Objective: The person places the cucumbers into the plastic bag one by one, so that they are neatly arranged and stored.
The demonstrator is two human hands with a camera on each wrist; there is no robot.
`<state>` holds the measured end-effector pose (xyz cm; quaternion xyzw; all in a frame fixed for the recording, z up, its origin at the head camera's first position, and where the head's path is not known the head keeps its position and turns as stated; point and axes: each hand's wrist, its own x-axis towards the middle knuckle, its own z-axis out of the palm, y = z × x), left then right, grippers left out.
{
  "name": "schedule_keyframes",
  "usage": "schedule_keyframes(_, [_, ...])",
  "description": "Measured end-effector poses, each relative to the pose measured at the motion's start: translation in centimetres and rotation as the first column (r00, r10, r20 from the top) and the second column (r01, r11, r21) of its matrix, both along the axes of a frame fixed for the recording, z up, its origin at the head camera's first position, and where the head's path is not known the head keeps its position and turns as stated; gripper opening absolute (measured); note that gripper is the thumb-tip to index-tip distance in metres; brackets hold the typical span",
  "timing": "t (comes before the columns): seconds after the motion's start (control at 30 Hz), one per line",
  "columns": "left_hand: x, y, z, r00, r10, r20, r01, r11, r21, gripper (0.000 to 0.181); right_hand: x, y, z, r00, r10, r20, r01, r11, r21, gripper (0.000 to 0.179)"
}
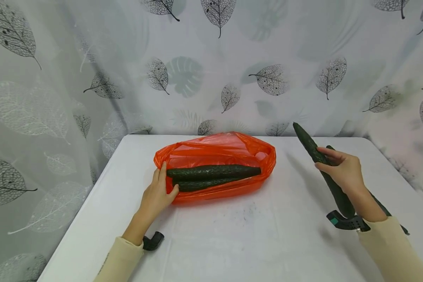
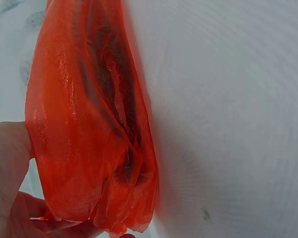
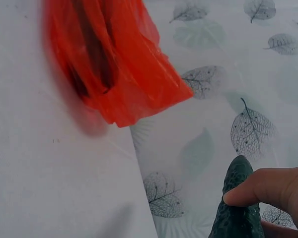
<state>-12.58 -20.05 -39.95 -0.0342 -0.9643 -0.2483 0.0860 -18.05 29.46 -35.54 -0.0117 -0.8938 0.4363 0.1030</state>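
Note:
A red plastic bag (image 1: 225, 193) lies on the white table with its mouth spread open. Two dark green cucumbers (image 1: 215, 171) rest side by side inside. My left hand (image 1: 156, 196) grips the bag's left end; in the left wrist view, thumb and fingers wrap the crumpled red plastic (image 2: 64, 148). At the right, my right hand (image 1: 347, 174) holds another cucumber (image 1: 333, 188) tilted and raised off the table, its tip pointing up and left. The right wrist view shows the thumb pressed on this cucumber (image 3: 236, 213). Partly hidden behind that hand, one more cucumber (image 1: 380, 204) lies on the table.
The white table (image 1: 239, 243) ends at the back against a hanging leaf-patterned cloth (image 1: 232, 58), which also hangs along the left and right sides. Black straps with cameras (image 1: 153, 241) sit at both wrists, below beige sleeves.

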Motion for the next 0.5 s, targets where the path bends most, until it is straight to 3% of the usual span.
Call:
schedule_keyframes(0.2, [0.0, -0.1, -0.1, 1.0, -0.001, 0.009, 0.001, 1.0, 0.005, 0.085, -0.2, -1.1, 1.2, 1.0, 0.028, -0.013, -0.029, 0.993, -0.114, 0.052])
schedule_keyframes(0.5, [-0.1, 0.0, 0.1, 1.0, 0.007, 0.021, -0.007, 1.0, 0.003, 0.086, -0.4, -2.9, 2.6, 0.999, 0.035, -0.02, -0.037, 0.993, -0.108, 0.053])
